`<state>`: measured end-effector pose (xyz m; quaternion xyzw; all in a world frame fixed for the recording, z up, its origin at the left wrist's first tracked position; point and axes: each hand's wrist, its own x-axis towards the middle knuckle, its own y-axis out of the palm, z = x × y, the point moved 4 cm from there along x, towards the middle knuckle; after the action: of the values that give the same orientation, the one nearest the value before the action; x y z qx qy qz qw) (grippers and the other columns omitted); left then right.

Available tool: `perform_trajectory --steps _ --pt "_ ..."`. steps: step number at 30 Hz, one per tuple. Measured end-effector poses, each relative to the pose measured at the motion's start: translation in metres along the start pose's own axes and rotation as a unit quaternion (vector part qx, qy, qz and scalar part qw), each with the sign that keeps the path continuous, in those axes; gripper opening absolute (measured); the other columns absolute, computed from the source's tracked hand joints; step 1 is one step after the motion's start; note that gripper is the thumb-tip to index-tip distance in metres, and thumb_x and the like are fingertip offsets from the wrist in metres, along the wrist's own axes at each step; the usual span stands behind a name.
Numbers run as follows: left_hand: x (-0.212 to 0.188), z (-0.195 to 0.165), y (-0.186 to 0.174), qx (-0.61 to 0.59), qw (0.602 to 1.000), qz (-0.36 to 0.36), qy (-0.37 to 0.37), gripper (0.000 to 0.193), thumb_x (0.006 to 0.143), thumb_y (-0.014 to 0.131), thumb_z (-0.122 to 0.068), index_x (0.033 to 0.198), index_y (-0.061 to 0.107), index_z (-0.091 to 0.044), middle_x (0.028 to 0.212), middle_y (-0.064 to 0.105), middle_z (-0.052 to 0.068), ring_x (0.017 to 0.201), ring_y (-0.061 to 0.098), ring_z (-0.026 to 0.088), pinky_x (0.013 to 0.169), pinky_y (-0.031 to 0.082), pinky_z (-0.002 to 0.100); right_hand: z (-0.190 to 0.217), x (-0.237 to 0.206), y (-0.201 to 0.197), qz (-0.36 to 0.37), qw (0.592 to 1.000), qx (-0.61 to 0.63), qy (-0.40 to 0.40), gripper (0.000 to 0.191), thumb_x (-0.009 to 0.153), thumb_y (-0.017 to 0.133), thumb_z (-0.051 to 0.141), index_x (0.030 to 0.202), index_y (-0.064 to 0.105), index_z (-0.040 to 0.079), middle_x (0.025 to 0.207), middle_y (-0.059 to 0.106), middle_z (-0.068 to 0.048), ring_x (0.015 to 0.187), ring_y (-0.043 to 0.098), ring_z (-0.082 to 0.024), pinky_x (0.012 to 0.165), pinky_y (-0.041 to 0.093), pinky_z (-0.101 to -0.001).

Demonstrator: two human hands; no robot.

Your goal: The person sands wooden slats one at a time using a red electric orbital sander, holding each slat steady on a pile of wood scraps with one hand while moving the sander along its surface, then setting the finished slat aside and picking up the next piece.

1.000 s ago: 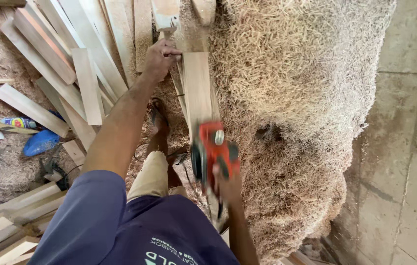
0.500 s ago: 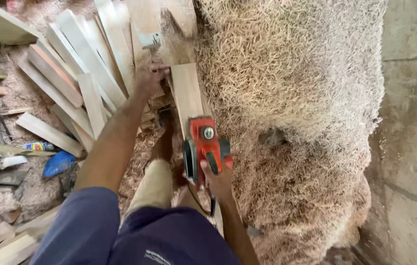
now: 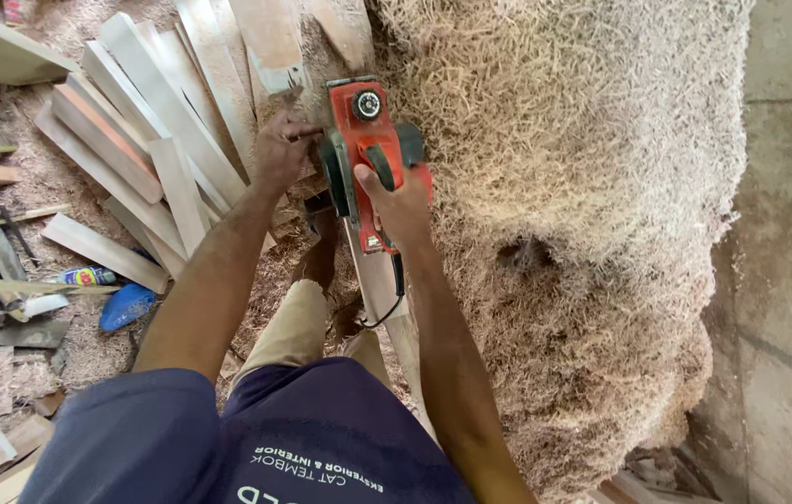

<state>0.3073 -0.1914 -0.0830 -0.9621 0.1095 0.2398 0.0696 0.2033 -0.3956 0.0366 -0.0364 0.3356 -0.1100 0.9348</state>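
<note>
Your right hand [image 3: 402,207] grips the red planer [image 3: 365,149] tightly (plank [image 3: 379,280] beneath it); your left hand [image 3: 279,149], fingers curled, rests just beside.

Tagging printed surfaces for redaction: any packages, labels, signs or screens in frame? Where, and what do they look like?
Labelled can: lies on its side on the sawdust floor at the left edge, a small cylinder with a multicoloured wrap.
Shirt print: bottom centre, pale lettering on dark navy cloth.
No signs or screens.
</note>
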Motion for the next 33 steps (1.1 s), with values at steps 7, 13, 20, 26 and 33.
perform_trajectory --steps 7,13,20,26,33 --pt "-0.003 -0.008 -0.004 0.161 0.965 -0.051 0.203 0.02 0.091 0.084 -0.012 0.111 0.082 -0.014 0.107 0.064 0.005 0.098 0.061 0.018 0.083 0.053 0.035 -0.066 -0.152 -0.042 -0.006 0.999 -0.044 0.009 0.063 0.088 0.075 0.046 0.132 0.056 0.004 0.104 0.071 -0.012 0.072 0.076 -0.019 0.059 0.062 -0.038" --pt "-0.011 0.012 0.003 0.13 0.978 -0.084 0.137 0.025 0.091 0.085 -0.014 0.116 0.083 -0.015 0.099 0.062 0.011 0.096 0.062 0.021 0.085 0.05 0.036 -0.142 -0.293 -0.077 -0.029 0.979 -0.185 0.079 0.052 0.084 0.077 0.055 0.094 0.076 0.004 0.063 0.067 -0.006 0.056 0.065 -0.014 0.052 0.053 -0.032" --pt "-0.02 0.014 0.007 0.108 0.968 -0.085 0.21 0.024 0.097 0.084 -0.01 0.121 0.082 -0.01 0.12 0.073 0.015 0.115 0.064 0.026 0.103 0.047 0.037 -0.162 -0.293 -0.071 -0.023 0.975 -0.206 0.079 0.049 0.083 0.075 0.054 0.093 0.073 0.006 0.06 0.065 -0.002 0.056 0.065 -0.011 0.054 0.051 -0.0323" --pt "-0.02 0.015 0.007 0.009 0.997 -0.063 0.051 0.019 0.092 0.076 -0.018 0.111 0.078 -0.017 0.112 0.073 0.004 0.084 0.072 0.011 0.076 0.063 0.026 -0.117 -0.247 -0.047 -0.013 0.991 -0.135 -0.009 0.036 0.09 0.076 0.04 0.094 0.071 0.004 0.067 0.067 -0.001 0.061 0.064 -0.009 0.057 0.05 -0.0302" --pt "-0.01 0.011 0.0 0.063 0.99 -0.034 0.123 0.02 0.097 0.075 -0.015 0.115 0.082 -0.019 0.11 0.071 0.005 0.092 0.068 0.014 0.087 0.061 0.026 -0.092 -0.192 -0.019 -0.032 0.998 -0.047 0.04 0.033 0.092 0.078 0.03 0.077 0.063 0.005 0.053 0.058 0.0 0.044 0.054 -0.008 0.04 0.042 -0.0274"
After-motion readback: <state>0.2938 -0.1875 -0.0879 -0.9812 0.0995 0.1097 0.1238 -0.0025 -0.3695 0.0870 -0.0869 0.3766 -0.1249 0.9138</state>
